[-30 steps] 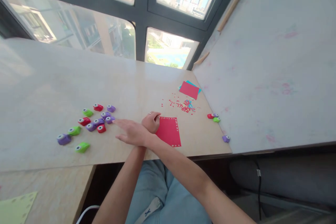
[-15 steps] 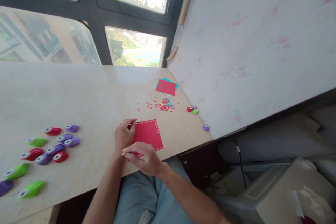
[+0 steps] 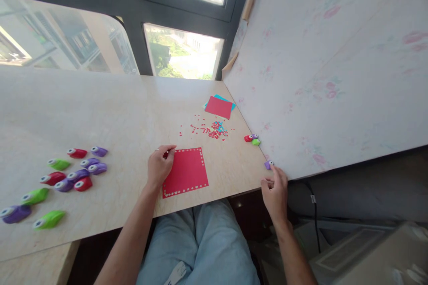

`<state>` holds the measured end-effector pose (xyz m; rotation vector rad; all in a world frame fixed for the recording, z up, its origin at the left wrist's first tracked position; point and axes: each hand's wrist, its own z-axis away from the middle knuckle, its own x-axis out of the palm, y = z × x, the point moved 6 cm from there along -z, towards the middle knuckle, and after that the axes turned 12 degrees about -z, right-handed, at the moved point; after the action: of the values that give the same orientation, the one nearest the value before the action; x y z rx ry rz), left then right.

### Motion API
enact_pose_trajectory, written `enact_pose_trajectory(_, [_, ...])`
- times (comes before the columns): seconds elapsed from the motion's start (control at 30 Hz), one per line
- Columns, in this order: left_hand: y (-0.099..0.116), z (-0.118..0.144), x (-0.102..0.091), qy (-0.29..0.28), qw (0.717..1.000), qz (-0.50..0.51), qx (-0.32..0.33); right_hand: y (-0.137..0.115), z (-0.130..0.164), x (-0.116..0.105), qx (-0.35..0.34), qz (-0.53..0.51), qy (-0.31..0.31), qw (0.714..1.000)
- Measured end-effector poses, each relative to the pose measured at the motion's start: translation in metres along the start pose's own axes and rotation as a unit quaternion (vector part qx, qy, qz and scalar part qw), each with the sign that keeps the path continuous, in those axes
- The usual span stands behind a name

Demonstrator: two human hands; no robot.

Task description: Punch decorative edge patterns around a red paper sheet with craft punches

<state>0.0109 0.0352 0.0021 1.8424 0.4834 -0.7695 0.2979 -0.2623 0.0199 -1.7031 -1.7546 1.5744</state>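
My left hand (image 3: 161,165) has its fingers closed at the upper left corner of a red sheet of paper (image 3: 187,171). Small cut-out shapes, some hearts and flowers, run along the edges of this sheet. At the table's right side my right hand (image 3: 277,189) reaches out, index finger stretched to a small purple craft punch (image 3: 268,165). The fingertip touches the punch or lies right beside it; the thumb stays apart from it, and the other fingers are curled. A ring shows on my left hand.
Tiny red and blue paper cut-outs (image 3: 214,130) lie scattered behind the sheet. Red and blue paper (image 3: 219,107) is stacked farther back. Several colourful punches (image 3: 77,173) stand at left, and a few more (image 3: 253,139) by the papered wall (image 3: 321,71).
My right hand has left the lower left edge of the red sheet and moved right to the purple punch. My left hand stays at the sheet's corner. The view has shifted slightly.
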Motion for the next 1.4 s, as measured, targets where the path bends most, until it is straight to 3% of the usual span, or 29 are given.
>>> enact_pose_trajectory(0.1, [0.0, 0.0, 0.0, 0.003, 1.0, -0.001, -0.001, 0.02, -0.004, -0.01, 0.018, 0.088, -0.003, 0.996])
enact_pose_trajectory(0.23, [-0.001, 0.0, -0.001, 0.006, 1.0, 0.0, -0.002, 0.033, -0.007, -0.001, 0.049, 0.142, -0.042, 0.988])
enact_pose_trajectory(0.43, [-0.002, 0.0, 0.0, 0.01, 1.0, 0.0, 0.0, 0.016, -0.008, 0.019, 0.049, 0.05, -0.132, 0.989])
enact_pose_trajectory(0.7, [-0.002, -0.001, -0.002, 0.009, 1.0, 0.003, -0.008, 0.013, -0.029, 0.003, 0.01, 0.064, -0.045, 0.997])
enact_pose_trajectory(0.9, [-0.004, -0.001, -0.001, 0.011, 1.0, 0.003, -0.01, 0.01, -0.035, 0.028, 0.037, 0.033, -0.154, 0.987])
enact_pose_trajectory(1.07, [-0.003, -0.001, -0.001, 0.008, 1.0, 0.004, -0.011, -0.011, -0.051, 0.033, -0.06, 0.012, -0.116, 0.991])
enact_pose_trajectory(1.17, [-0.002, -0.001, -0.002, 0.006, 1.0, 0.004, -0.014, -0.014, -0.066, 0.031, -0.091, 0.056, -0.081, 0.991])
enact_pose_trajectory(1.4, [-0.002, 0.0, -0.003, 0.01, 1.0, 0.007, -0.017, 0.007, -0.081, 0.044, -0.075, 0.168, -0.166, 0.969])
